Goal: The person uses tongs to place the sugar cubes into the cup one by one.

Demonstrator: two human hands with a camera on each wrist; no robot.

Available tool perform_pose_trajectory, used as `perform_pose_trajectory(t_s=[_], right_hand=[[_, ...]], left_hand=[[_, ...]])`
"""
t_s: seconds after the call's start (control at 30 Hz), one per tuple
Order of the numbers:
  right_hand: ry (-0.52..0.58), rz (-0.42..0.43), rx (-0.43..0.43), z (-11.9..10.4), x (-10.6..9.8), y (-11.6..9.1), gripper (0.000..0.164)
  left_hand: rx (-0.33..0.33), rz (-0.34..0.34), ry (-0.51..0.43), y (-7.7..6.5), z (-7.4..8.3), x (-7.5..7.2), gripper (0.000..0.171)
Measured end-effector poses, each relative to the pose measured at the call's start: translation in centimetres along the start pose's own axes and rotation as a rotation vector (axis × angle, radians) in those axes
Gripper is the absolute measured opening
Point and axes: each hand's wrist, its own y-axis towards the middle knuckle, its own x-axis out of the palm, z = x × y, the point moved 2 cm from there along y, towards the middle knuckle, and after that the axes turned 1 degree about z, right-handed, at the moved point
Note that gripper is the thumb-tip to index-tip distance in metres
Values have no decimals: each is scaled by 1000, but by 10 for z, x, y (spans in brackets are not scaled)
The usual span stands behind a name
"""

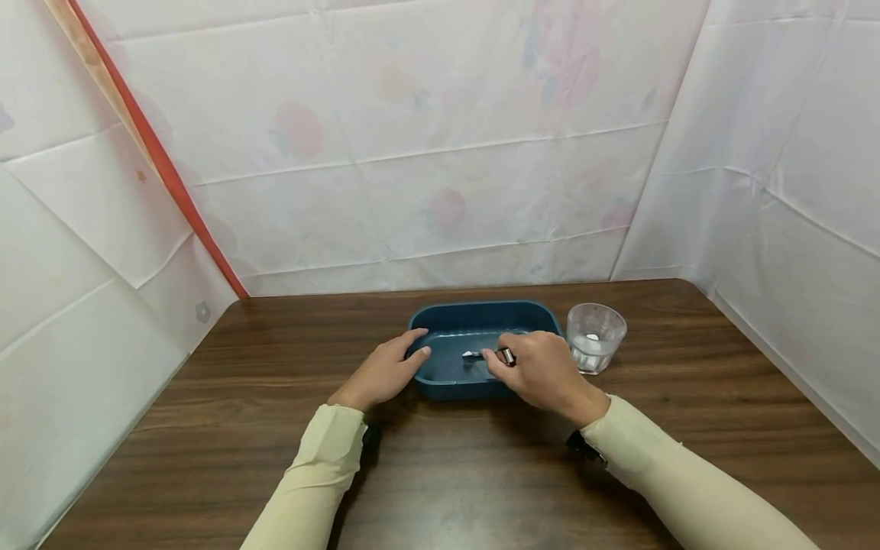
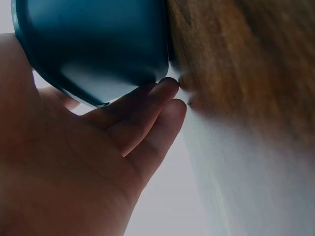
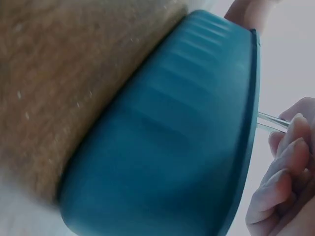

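Note:
A dark blue oval tub [image 1: 459, 391] stands on the wooden table. My left hand [image 1: 385, 368] holds its left end; thumb and index finger lie over the rim, and in the left wrist view other fingers [image 2: 147, 115] rest along the outer wall. My right hand [image 1: 546, 374] is over the tub's right side and pinches a slim, shiny metal tool [image 1: 473, 354]. Its pale tip points left inside the tub. From the right wrist camera, the tool [image 3: 273, 120] shows as thin metal strips between the fingertips and the rim; its exact kind is hidden.
A clear glass [image 1: 596, 336] with white pieces in it stands just right of the tub, beside my right hand. Pale printed sheeting [image 1: 440, 153] walls off the back and both sides of the brown wooden table [image 1: 275, 367].

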Motion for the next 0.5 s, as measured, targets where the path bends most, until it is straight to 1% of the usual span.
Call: perform_pose_trajectory(t_s=[0.1,0.27,0.5], right_hand=[[12,18,-1,3,-5,3,30],[16,44,16,5,-13,7,32],[18,46,58,8,-19,5,32]], left_hand=[[5,-3,-8,0,1,-1,57],[5,8,-10,1,3,-3,56],[-11,-11,2,-1,1,0,58]])
